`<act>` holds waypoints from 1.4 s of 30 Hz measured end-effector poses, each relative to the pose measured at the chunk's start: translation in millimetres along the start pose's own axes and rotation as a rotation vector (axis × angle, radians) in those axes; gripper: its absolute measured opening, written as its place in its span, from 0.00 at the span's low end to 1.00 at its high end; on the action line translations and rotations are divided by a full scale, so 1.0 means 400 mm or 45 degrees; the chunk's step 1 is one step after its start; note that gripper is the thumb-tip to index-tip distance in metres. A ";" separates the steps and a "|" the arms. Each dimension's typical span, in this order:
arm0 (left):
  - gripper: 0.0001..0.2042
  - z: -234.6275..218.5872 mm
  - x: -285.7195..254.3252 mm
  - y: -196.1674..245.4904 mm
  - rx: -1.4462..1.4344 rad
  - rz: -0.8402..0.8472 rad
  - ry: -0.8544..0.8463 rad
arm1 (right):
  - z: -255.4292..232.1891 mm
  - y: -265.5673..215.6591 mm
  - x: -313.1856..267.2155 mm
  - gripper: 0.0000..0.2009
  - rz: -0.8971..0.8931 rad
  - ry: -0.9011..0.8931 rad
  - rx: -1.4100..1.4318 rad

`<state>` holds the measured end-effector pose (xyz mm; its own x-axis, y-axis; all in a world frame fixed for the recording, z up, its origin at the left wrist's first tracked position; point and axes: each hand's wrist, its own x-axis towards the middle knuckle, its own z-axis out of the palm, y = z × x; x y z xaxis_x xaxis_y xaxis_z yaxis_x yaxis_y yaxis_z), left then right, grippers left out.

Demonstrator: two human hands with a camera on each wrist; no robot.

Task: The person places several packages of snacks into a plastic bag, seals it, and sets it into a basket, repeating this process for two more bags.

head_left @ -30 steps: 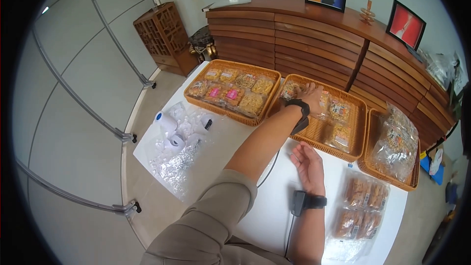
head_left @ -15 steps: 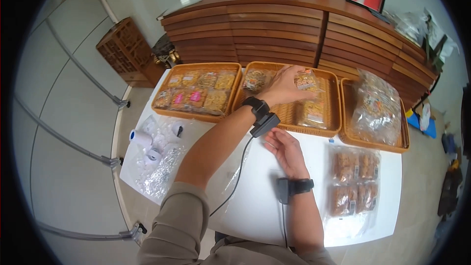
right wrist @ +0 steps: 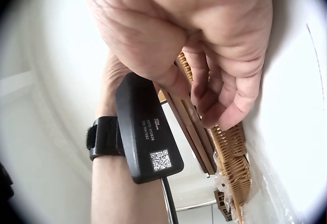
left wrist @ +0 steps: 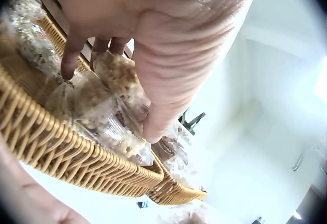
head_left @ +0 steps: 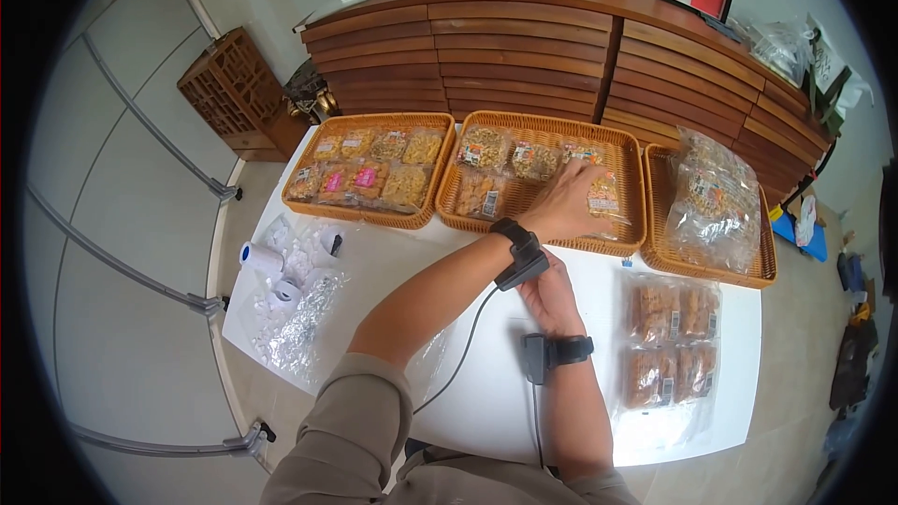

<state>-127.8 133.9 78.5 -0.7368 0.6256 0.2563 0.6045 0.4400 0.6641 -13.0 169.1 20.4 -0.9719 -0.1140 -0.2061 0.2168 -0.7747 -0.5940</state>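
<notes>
Over the middle wicker basket, my left hand grips a clear snack packet with a printed label. Seen from the left wrist, the thumb lies against the packet's near side and the fingers reach over its far side. Other packets of pale, nubbly snacks lie in this basket: a seeded packet, two more along the back, and a browner packet in front. My right hand stays low over the table by the basket's front, its fingers loosely curled around nothing, partly hidden under the left wrist.
A filled basket stands on the left. The right basket holds a bulky clear bag. Bagged brown snacks lie front right; a white roll and crumpled clear wrap lie left. A wooden cabinet stands behind.
The head view has swung right and lowered. My left hand has shifted from the back row of packets toward the basket's front right, onto the packet there. The right hand has hardly moved.
</notes>
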 end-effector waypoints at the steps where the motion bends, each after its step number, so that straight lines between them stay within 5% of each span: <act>1: 0.40 0.000 -0.002 -0.002 -0.012 0.020 0.013 | 0.001 0.001 0.000 0.09 0.003 0.001 -0.008; 13: 0.46 -0.102 -0.016 0.016 0.056 0.075 -0.174 | -0.003 -0.003 0.005 0.10 0.038 -0.032 -0.039; 16: 0.44 -0.158 -0.018 -0.021 0.042 0.170 -0.011 | -0.003 -0.005 0.003 0.11 0.055 -0.028 -0.043; 19: 0.40 -0.229 -0.039 -0.071 0.113 -0.191 0.134 | -0.003 -0.006 0.003 0.11 0.061 -0.005 -0.057; 22: 0.35 -0.307 -0.088 -0.059 0.168 -0.525 0.030 | -0.001 -0.005 0.003 0.11 0.060 -0.001 -0.062; 28: 0.34 -0.242 -0.148 -0.147 0.294 -0.715 -0.220 | -0.007 0.000 0.005 0.11 0.049 -0.009 -0.078; 31: 0.39 -0.170 -0.176 -0.181 0.405 -0.671 0.020 | -0.008 -0.001 0.004 0.11 0.046 -0.011 -0.089; 37: 0.47 -0.164 -0.163 -0.156 0.439 -0.798 -0.003 | -0.005 -0.002 0.002 0.12 0.038 -0.007 -0.121; 42: 0.36 -0.185 -0.170 -0.145 0.385 -0.771 0.182 | -0.003 -0.003 0.002 0.12 0.041 -0.009 -0.126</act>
<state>-135.2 18.2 74.5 -0.9913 0.1314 0.0057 0.1166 0.8584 0.4995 -13.9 170.7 20.1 -0.9647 -0.1430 -0.2210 0.2560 -0.7055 -0.6609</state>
